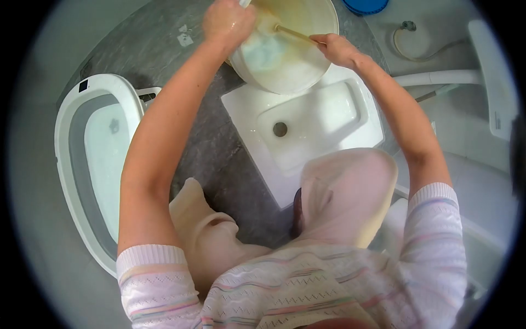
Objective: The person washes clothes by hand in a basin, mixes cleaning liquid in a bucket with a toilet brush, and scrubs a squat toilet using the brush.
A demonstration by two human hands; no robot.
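Note:
A large whitish bucket (300,68) is tilted, with its open mouth towards me and its lower rim over the white squat toilet (249,109). Its inside looks stained yellowish, with a pale bluish patch. My left hand (229,24) is closed at the bucket's left rim, and a bit of white shows by the fingers. In my right hand (337,50) is a thin yellowish stick (296,34), gripped near one end. The stick's far end reaches inside the bucket and has a small knob or head, too blurred to name.
To the left stands a grey and white baby bathtub (76,137). A blue basin (366,4) is at the top edge. At the right are a hose (402,49) and a white pipe (438,78). A small whitish scrap (185,39) lies on the dark grey floor (216,159).

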